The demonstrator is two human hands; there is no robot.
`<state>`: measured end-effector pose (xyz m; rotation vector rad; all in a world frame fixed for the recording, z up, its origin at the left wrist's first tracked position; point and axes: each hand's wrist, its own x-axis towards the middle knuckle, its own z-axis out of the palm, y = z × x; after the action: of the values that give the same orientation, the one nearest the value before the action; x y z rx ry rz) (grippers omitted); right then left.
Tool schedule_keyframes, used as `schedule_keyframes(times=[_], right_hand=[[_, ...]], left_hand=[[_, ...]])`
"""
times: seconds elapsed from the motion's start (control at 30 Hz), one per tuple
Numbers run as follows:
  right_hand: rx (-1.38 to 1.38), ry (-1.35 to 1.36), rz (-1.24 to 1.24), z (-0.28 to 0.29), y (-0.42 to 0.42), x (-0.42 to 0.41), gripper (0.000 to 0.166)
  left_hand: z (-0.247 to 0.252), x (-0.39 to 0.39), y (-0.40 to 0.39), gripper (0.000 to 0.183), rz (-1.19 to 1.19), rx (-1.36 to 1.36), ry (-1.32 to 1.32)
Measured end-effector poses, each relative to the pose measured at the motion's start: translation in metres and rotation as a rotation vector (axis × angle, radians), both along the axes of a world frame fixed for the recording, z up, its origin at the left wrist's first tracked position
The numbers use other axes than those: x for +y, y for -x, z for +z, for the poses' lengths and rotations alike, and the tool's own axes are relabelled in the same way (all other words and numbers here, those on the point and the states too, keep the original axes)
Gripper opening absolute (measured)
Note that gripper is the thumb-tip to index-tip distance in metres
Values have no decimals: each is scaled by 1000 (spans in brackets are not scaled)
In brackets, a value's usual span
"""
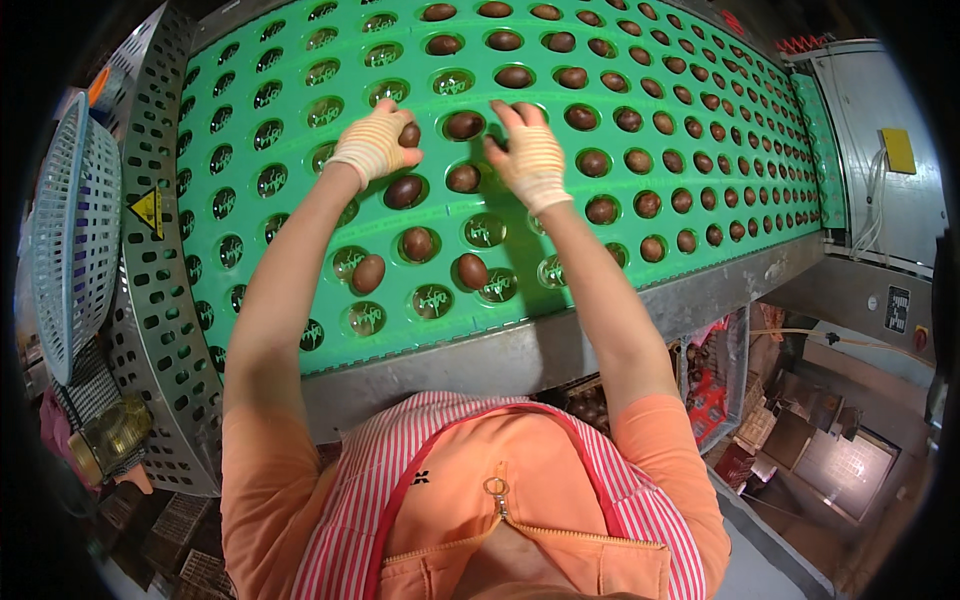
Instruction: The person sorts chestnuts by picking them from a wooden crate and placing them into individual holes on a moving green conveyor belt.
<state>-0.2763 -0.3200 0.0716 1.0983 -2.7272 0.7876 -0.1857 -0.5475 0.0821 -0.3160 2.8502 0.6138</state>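
My left hand [379, 146], in a striped knit glove with bare fingertips, grips a brown egg [409, 136] above the green moulded sheet [457, 206]. Fingers apart, my right hand [531, 154] in a matching glove reaches over a well right of a seated egg [464, 125]; no egg shows between its fingers. Between my hands another egg [463, 178] sits in its well. Nearer me, one loose egg [368, 274] and a second loose egg [472, 271] lie partly over well rims. Wells at the left, such as this clear-lined well [271, 181], hold no egg.
Rows of filled wells run right towards a metal machine housing [874, 112]. A perforated metal guard [154, 247] with a warning sign borders the left, beside a blue plastic basket [75, 240]. A steel rail [450, 375] edges the near side. Below right stands a crate [731, 375].
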Motion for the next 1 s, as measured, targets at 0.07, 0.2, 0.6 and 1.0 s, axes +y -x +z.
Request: schedule_keyframes(times=[0.07, 0.2, 0.6, 1.0], right_hand=[[37, -134, 78, -10, 8, 35, 48], [142, -21, -36, -26, -1, 82, 39], [-67, 307, -426, 5, -142, 200, 39], [251, 190, -414, -18, -197, 236, 30]], left_hand=[[3, 7, 5, 54, -79, 3, 10], [20, 24, 10, 53, -120, -12, 3], [7, 221, 7, 36, -393, 63, 62], [-11, 257, -78, 57, -457, 500, -79]])
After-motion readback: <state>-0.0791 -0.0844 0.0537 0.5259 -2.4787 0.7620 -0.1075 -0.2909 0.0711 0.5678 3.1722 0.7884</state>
